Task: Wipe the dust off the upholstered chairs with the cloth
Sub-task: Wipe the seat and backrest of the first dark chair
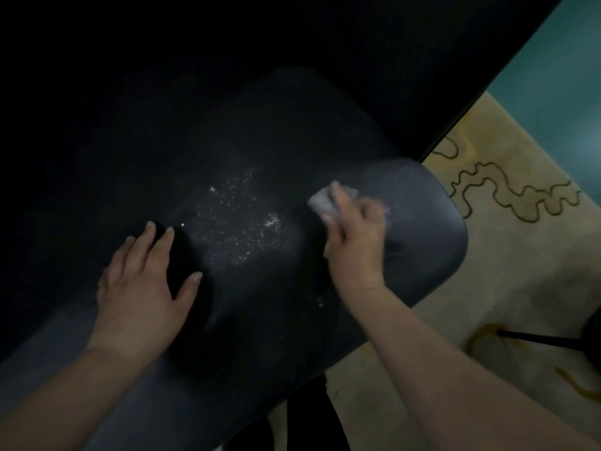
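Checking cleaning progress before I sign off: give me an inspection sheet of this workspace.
Surface: dark upholstered chair seat, with a patch of pale dust specks left on its middle.
Job's things: grey cloth, bunched, on the seat to the right of the dust.
Clutter: nothing seen.
Grips: right hand holds the cloth, motion-blurred; left hand rests flat on the seat, fingers spread, left of the dust.
Cables: nothing seen.
Surroundings: beige carpet with a dark wavy line pattern to the right; a thin dark leg of some furniture over it; the upper part is too dark to tell.
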### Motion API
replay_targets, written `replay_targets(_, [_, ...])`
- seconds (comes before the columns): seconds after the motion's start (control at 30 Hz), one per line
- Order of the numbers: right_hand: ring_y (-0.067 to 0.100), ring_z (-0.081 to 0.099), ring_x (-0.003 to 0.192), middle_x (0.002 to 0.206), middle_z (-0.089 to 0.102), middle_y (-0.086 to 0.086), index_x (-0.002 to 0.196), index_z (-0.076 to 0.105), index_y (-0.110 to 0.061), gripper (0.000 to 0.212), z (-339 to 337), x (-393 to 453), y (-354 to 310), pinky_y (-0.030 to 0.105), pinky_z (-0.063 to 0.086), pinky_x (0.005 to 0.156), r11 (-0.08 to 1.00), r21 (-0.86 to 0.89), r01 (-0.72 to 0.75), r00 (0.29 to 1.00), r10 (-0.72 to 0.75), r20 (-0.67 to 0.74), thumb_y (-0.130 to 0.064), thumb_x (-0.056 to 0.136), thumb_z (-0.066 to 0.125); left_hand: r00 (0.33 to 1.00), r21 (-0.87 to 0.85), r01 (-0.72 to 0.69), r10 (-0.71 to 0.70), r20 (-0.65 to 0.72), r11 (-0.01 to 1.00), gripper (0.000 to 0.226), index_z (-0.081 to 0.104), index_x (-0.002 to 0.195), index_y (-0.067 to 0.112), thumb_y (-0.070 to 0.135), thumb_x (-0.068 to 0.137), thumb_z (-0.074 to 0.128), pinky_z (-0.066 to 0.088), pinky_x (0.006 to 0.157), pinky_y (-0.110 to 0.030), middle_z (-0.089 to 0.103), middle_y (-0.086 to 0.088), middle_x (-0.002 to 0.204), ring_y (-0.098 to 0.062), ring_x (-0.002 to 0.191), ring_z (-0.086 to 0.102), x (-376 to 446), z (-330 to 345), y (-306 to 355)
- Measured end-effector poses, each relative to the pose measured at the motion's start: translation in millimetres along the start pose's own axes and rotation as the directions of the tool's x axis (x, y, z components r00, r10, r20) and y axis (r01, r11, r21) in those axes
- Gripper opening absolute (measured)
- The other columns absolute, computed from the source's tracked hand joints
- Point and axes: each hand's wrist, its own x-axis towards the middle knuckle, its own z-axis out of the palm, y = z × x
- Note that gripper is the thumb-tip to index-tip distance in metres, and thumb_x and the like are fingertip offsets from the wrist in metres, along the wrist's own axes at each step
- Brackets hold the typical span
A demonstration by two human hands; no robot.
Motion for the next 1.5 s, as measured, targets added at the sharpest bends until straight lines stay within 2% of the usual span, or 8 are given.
replay_targets(0.17, [0.016, 0.044, 0.109, 0.115, 0.038, -0.004, 0.135, 0.047, -0.033, 0.043, -34.9, 31.4, 44.6, 0.014, 0.029, 0.096, 0.946, -0.094, -0.309, 0.950, 0.304, -0.069, -0.019, 0.095, 0.051, 1.000, -0.004, -0.002, 0.002, 0.014, 1.000, 0.074, 0.022, 0.150, 0.023, 0.049, 0.088, 0.051, 0.017, 0.114, -0.052, 0.011, 0.003, 0.159, -0.022, 0.145, 0.006, 4.1, -1.7, 1.7])
replay_targets(0.4, [0.019, 0.045, 0.105, 0.118, 0.043, 0.008, 0.135, 0.052, -0.019, 0.050, 12.4, -33.2, -16.8, 0.029, 0.042, 0.099, 1.000, -0.026, 0.011, 0.992, -0.007, 0.126, -0.004, 0.088, 0.062, 1.000, -0.042, 0.002, -0.002, 0.006, 0.999, 0.073, 0.020, 0.150, 0.026, 0.048, 0.089, 0.052, 0.015, 0.114, -0.053, 0.009, 0.005, 0.160, -0.021, 0.145, 0.004, 4.1, -2.5, 5.4])
replay_targets(0.6, [0.019, 0.042, 0.114, 0.126, 0.038, 0.003, 0.140, 0.044, -0.027, 0.050, -7.8, -57.7, 2.3, 0.024, 0.034, 0.101, 0.945, -0.067, -0.319, 0.941, 0.308, -0.140, -0.015, 0.093, 0.057, 0.999, -0.066, -0.033, 0.033, 0.005, 0.997, 0.072, 0.019, 0.151, 0.025, 0.049, 0.090, 0.050, 0.016, 0.114, -0.049, 0.008, 0.004, 0.160, -0.020, 0.145, 0.005, 1.1, -5.2, -5.0])
replay_targets(0.93, [0.020, 0.043, 0.115, 0.130, 0.036, 0.009, 0.144, 0.034, -0.032, 0.056, 63.8, -81.0, -66.5, 0.030, 0.040, 0.100, 0.908, 0.101, -0.407, 0.903, 0.416, -0.108, -0.022, 0.093, 0.055, 0.997, -0.096, -0.068, 0.066, -0.027, 0.993, 0.072, 0.022, 0.150, 0.023, 0.047, 0.089, 0.051, 0.010, 0.118, -0.039, 0.012, -0.001, 0.159, -0.022, 0.145, 0.008, -3.3, 3.2, -19.1])
replay_targets(1.13, [0.023, 0.041, 0.111, 0.126, 0.037, 0.010, 0.141, 0.042, -0.028, 0.048, 52.0, -2.3, -61.3, 0.040, 0.040, 0.101, 0.982, -0.107, -0.157, 0.982, 0.143, -0.127, -0.029, 0.094, 0.054, 0.996, -0.103, -0.075, 0.069, -0.064, 0.992, 0.071, 0.026, 0.149, 0.022, 0.047, 0.088, 0.052, 0.010, 0.116, -0.035, 0.015, -0.002, 0.159, -0.022, 0.145, 0.012, -2.6, 4.7, -25.8])
replay_targets(1.23, [0.024, 0.036, 0.113, 0.128, 0.035, 0.008, 0.130, 0.053, -0.029, 0.042, 36.0, 29.2, -40.4, 0.045, 0.036, 0.103, 0.945, -0.321, -0.063, 0.996, 0.078, 0.033, -0.043, 0.091, 0.055, 0.996, -0.117, -0.056, 0.048, -0.071, 0.992, 0.070, 0.026, 0.149, 0.022, 0.047, 0.088, 0.052, 0.008, 0.116, -0.033, 0.015, -0.002, 0.159, -0.022, 0.145, 0.011, -0.6, 4.1, -28.7])
replay_targets(1.43, [0.016, 0.043, 0.107, 0.118, 0.035, 0.002, 0.136, 0.049, -0.028, 0.048, 58.0, 9.4, -58.1, 0.035, 0.043, 0.100, 0.974, -0.049, 0.222, 0.932, -0.197, 0.304, -0.027, 0.089, 0.062, 0.997, -0.126, -0.023, 0.014, -0.074, 0.992, 0.070, 0.027, 0.149, 0.023, 0.048, 0.088, 0.050, 0.013, 0.118, -0.041, 0.016, -0.002, 0.159, -0.022, 0.145, 0.012, 4.3, 5.1, -24.0])
replay_targets(1.5, [0.019, 0.047, 0.102, 0.114, 0.033, -0.002, 0.137, 0.047, -0.029, 0.049, 59.4, 19.9, -56.5, 0.040, 0.049, 0.093, 0.975, 0.026, 0.221, 0.936, -0.219, 0.274, -0.021, 0.090, 0.061, 0.997, -0.129, -0.015, 0.005, -0.078, 0.992, 0.070, 0.027, 0.149, 0.023, 0.050, 0.088, 0.048, 0.014, 0.118, -0.042, 0.016, -0.002, 0.159, -0.023, 0.145, 0.012, 6.0, 5.0, -23.5])
